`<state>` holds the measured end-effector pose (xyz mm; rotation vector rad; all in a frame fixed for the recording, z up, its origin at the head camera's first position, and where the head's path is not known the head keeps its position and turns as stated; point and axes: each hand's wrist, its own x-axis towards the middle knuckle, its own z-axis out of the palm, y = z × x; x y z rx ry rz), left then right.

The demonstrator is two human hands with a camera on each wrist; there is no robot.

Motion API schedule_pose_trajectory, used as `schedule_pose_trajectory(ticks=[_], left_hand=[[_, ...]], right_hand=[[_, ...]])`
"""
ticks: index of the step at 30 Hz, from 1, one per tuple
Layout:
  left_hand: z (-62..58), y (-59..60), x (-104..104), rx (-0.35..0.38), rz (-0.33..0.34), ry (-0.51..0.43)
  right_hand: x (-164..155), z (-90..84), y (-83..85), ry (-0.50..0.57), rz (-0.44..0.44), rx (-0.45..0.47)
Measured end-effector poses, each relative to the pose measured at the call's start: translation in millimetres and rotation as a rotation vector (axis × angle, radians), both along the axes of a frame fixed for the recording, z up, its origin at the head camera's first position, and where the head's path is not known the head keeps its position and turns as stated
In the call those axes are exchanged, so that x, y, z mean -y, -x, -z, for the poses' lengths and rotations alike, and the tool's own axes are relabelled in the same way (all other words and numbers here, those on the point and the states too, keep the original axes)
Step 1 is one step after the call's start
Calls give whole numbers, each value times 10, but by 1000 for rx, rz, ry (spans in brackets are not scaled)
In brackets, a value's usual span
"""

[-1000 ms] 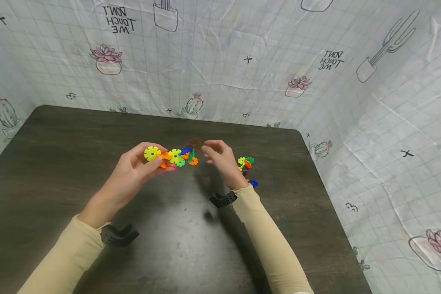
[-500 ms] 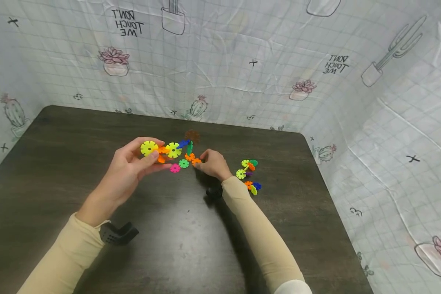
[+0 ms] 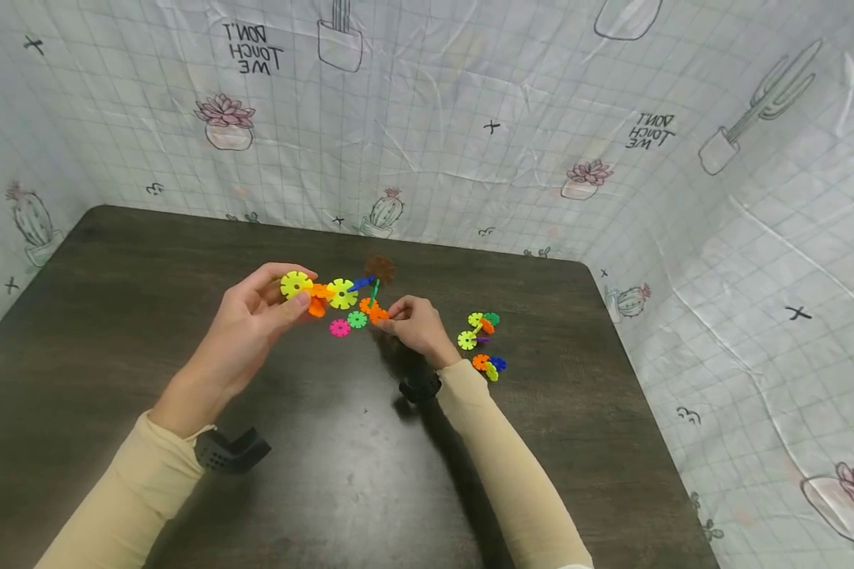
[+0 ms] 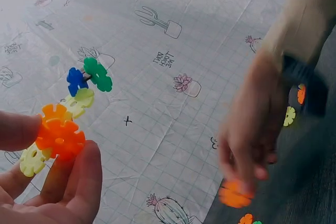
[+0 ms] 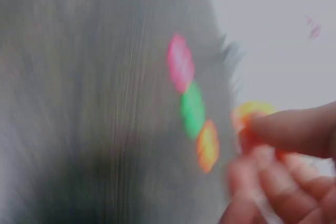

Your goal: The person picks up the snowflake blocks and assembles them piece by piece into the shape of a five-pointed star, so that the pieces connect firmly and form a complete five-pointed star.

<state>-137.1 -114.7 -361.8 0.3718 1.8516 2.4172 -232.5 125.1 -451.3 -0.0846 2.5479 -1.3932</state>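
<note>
— Two hands up over the dark table (image 3: 114,332). Left hand (image 3: 256,320) pinching a chain of snowflake discs (image 3: 330,292) at its near end: thumb and fingers pressed on the yellow disc (image 3: 296,284) and the orange one (image 3: 318,299) beside it.

— And from the wrist view?

— Same pinch, seen close: fingers (image 4: 79,182) curled round the orange disc (image 4: 60,137), chain running up and away to a blue disc (image 4: 76,80) and a green disc (image 4: 98,74) at the far tip.

— Right hand?

— Lower, close to the tabletop. Right hand (image 3: 416,325) with fingertips closed on a loose orange disc (image 3: 377,314); blurred in the right wrist view, but something orange (image 5: 252,124) caught between thumb and fingers.

— Which way from one grip to the other?

— Chain's long axis lying left to right, free end pointing toward the right hand and hanging just above the pinched orange piece. Right hand nearer that free end; left hand only anchoring the opposite end.

— Anything else on the table?

— Pink disc (image 3: 339,327) and green disc (image 3: 357,319) lying flat just left of the right hand. Small cluster of mixed discs (image 3: 480,340) further right, apart from both hands. Cactus-print sheet (image 3: 612,118) behind.
</note>
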Motion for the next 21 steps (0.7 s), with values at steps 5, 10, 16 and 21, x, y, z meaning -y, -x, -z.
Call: schedule_pose_trajectory(ticks=[5,10,16,21], left_hand=[[2,8,-22,-16,13,-38],[-7,22,-49,-29,2,-26],[-28,24,-102,-54,-48,-37],[-50,11,-117,-62,-78,11]], right_hand=[[123,-233,-474,492,-73,-138],[308,-428,-757,781,-82,-158],[425,-512,-861,885,-72,-116],[485,-565,-916,918,-44,-90]])
